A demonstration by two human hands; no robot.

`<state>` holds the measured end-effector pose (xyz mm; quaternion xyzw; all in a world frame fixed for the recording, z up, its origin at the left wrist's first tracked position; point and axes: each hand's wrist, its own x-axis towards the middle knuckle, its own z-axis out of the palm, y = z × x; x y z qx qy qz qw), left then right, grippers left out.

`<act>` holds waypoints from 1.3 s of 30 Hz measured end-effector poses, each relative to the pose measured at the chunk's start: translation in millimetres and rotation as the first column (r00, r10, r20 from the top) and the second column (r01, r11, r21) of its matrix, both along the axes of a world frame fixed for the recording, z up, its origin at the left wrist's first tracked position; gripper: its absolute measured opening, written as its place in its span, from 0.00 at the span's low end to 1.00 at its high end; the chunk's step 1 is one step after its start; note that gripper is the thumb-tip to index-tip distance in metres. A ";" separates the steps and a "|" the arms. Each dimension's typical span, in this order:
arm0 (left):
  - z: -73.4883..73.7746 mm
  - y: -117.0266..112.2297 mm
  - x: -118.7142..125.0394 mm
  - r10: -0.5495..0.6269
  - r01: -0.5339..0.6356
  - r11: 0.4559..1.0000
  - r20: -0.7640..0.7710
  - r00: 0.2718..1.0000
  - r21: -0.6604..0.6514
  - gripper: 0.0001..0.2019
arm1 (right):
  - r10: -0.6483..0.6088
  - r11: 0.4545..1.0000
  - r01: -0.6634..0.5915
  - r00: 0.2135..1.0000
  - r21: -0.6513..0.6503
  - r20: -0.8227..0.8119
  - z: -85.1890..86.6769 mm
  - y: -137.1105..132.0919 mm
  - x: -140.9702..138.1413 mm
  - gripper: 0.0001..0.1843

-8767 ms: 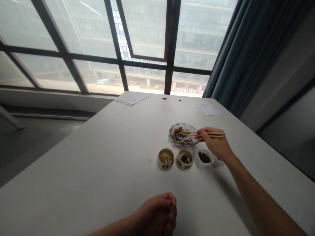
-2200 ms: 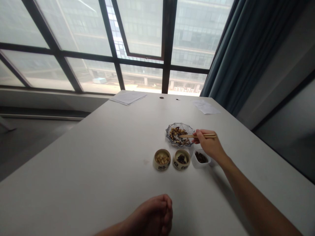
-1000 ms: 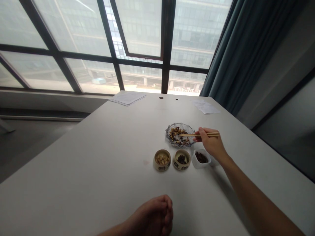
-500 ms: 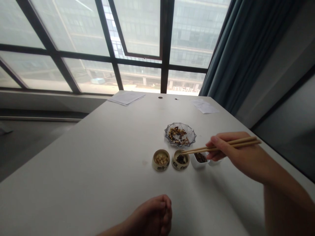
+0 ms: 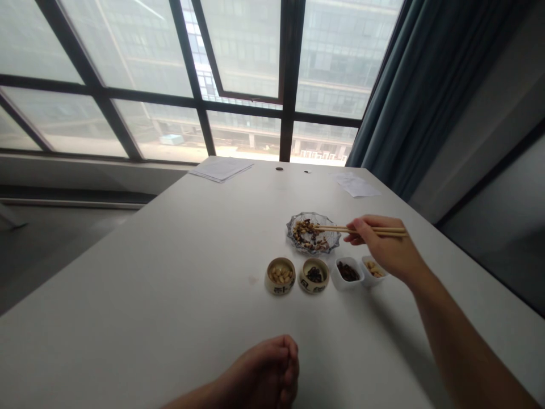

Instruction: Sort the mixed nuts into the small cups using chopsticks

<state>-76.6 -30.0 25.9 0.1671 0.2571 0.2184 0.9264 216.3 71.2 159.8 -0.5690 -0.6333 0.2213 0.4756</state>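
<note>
My right hand (image 5: pixel 377 238) grips a pair of wooden chopsticks (image 5: pixel 361 229), their tips over a scalloped glass dish (image 5: pixel 334 230). Mixed pale and dark dried bits (image 5: pixel 307 234) lie in that dish; whether the tips pinch any piece is too small to tell. In front of it stands a row of small containers: a round bowl with pale nut-like pieces (image 5: pixel 281 276), a round bowl with dark bits (image 5: pixel 314 277), a white square cup of dark pieces (image 5: pixel 348 272) and a white cup of pale pieces (image 5: pixel 374 270). My left hand (image 5: pixel 270 369) rests on the near tabletop with curled fingers; its inside is hidden.
The white table (image 5: pixel 191 272) stretches toward large windows. Paper stacks (image 5: pixel 221 168) lie at its far left corner and loose sheets (image 5: pixel 355 184) at the far right. A blue-grey curtain (image 5: pixel 395 85) hangs on the right.
My right hand has moved the chopsticks from the bowl of dark bits up and away to the glass dish, uncovering the rightmost white cup. My left hand has stayed in place.
</note>
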 end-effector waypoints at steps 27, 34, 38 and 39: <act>0.2 0.0 -0.3 0.003 -0.003 1.000 -0.012 1.000 0.028 0.06 | 0.011 1.000 -0.011 1.000 0.002 -0.010 -64.7 47.9 9.8 0.24; -1.9 -1.4 -0.4 0.009 -0.009 1.000 0.003 1.000 0.021 0.06 | 0.018 1.000 -0.019 0.998 0.013 0.058 -55.6 42.5 7.3 0.22; -1.0 -1.2 -0.3 0.010 -0.011 1.000 0.014 1.000 0.020 0.06 | 0.033 0.999 -0.034 0.995 0.010 0.099 -54.9 41.6 5.7 0.22; -1.0 -1.1 -0.2 0.011 -0.011 1.000 0.015 1.000 0.020 0.06 | 0.034 0.999 -0.035 0.994 0.006 0.102 -55.2 41.8 5.4 0.22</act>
